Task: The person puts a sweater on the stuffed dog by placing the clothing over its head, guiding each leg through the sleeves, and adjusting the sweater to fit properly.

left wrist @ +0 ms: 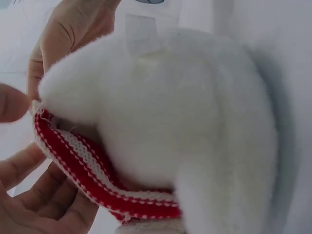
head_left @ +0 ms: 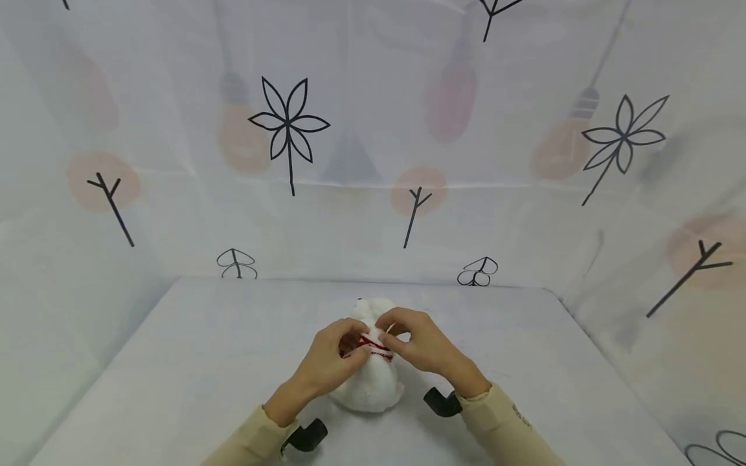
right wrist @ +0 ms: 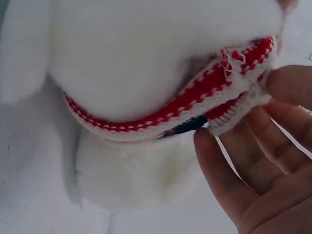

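Note:
A white plush toy (head_left: 368, 389) sits on the white table between my hands, its back with a small pale tag (left wrist: 141, 33) towards the left wrist camera. Round its neck goes a red-and-white striped knitted scarf (left wrist: 105, 180), with a dark blue patch showing in the right wrist view. My left hand (head_left: 329, 358) holds the scarf at its left side, thumb and fingers curled about the edge. On the other side, my right hand (right wrist: 263, 161) pinches a layered part of the scarf (right wrist: 239, 83) between thumb and fingers. The toy's face is hidden.
The white table (head_left: 192, 362) extends on both sides of the toy. A pale curtain (head_left: 361, 213) with printed flowers and twigs stands behind and beside it. Black wrist pieces (head_left: 309, 435) stick out beside both cuffs, close above the table.

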Demonstrator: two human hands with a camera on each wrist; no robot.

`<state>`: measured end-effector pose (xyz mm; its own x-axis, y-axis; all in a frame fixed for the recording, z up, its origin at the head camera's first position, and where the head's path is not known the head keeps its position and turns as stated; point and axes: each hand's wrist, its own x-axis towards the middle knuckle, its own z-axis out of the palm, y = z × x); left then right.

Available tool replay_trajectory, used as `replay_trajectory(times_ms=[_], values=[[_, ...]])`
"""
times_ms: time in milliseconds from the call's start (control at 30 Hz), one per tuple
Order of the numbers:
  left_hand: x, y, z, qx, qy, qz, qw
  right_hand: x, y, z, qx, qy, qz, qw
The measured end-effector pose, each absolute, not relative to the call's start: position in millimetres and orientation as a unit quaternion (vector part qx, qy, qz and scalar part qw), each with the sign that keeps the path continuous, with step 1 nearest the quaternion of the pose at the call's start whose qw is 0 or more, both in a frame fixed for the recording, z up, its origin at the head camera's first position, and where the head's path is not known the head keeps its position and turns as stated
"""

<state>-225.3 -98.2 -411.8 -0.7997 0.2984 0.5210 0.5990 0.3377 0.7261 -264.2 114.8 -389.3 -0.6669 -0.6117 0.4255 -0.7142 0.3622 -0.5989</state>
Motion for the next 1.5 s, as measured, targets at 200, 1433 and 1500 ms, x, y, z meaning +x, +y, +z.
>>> replay_trajectory(times_ms=[200,1433,1500], values=[[-225,-97,-409,-0.238,-0.807,-0.522,0.139,-265,114,-384,0.406,-0.83,0.38,0.036],[-229,-90,-420,-0.237,-0.838,-0.453,0.19,-257,102,-384,0.293,-0.845,0.447,-0.024],[-229,-89,-421,-0.231,-0.839,-0.451,0.2,-255,100,-386,0.304,-0.845,0.441,0.005]])
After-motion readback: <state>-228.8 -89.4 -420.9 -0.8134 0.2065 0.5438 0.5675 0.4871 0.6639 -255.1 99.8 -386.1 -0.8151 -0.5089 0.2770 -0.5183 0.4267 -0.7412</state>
